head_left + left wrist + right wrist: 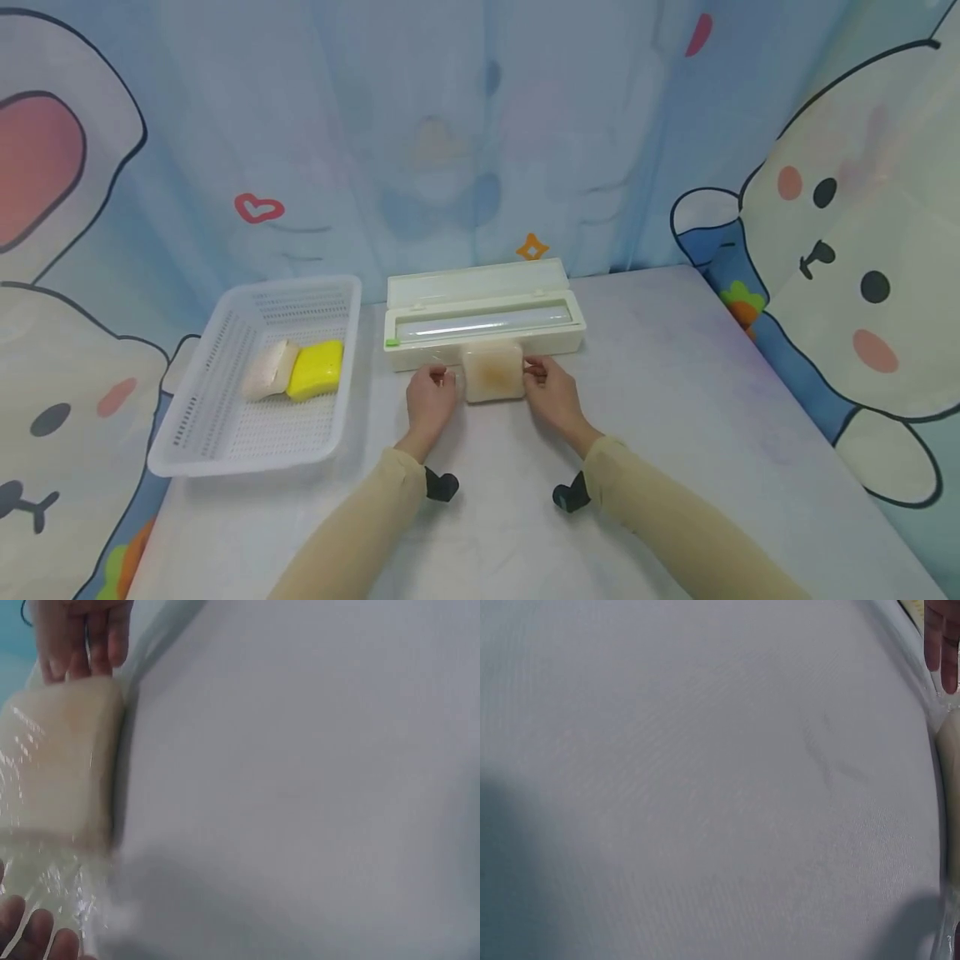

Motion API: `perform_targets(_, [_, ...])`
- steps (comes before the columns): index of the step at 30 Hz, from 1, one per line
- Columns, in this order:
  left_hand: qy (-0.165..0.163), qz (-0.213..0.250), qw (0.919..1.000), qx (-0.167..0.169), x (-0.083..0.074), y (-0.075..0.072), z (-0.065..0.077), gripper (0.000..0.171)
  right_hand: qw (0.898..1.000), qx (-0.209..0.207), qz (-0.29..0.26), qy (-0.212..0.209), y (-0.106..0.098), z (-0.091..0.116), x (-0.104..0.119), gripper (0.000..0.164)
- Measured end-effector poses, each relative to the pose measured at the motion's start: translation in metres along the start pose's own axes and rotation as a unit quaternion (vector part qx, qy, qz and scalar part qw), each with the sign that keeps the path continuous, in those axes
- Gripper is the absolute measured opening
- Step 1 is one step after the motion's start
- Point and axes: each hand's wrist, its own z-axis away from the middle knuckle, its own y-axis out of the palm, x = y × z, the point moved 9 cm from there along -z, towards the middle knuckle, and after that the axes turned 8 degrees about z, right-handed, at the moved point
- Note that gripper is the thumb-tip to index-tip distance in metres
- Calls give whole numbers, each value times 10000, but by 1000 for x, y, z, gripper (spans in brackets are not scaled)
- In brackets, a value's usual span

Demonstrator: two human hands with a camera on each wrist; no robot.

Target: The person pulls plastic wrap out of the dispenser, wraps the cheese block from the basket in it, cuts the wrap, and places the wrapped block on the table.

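A thick, square, bread-like slice (493,372), cream with a browned middle, lies against the front of a white cling film dispenser (487,321). Clear cling film (52,889) covers the slice and shows wrinkles and glare past its near side in the left wrist view. My left hand (432,404) pinches the film just left of the slice. At the slice's right edge my right hand (553,393) has thumb and fingers curled together on the film. In the right wrist view only a sliver of the slice (951,795) shows, below the left fingers.
A white perforated basket (168,446) stands on the left, holding a yellow block (316,370) and a pale block (272,371). The dispenser lid (476,283) is raised at the back. A white cloth (712,417) covers the table, before a printed curtain (450,125).
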Motion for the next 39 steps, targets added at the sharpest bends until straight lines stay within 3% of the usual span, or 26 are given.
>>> perform_targets(6, [-166,35,9994,-297,10,-13,-5,19,9998,182,91,-42,1,-1,-9,42])
perform_targets(12, [299,226,9936,-1064,4,-35,-11,21,9994,-29,148,-310,-7,-3,-13,39])
perform_targets(17, [535,357,9867,-1490,-3,-54,-20,43,9994,-56,163,-315,-12,-3,-11,38])
perform_targets(21, [506,138,9902,-1296,-3,-60,-34,57,9995,-85,102,-299,-13,-2,-9,38])
perform_targets(27, [105,-71,9963,-852,1,-64,-49,58,9995,-53,94,-309,-13,1,-4,37])
perform_targets(33, [-126,59,9978,-656,4,-63,-54,59,9991,-135,186,-356,-18,2,-2,36])
perform_targets(39, [-220,195,9976,-622,4,-63,-56,67,9969,-210,304,-693,-20,-2,10,33])
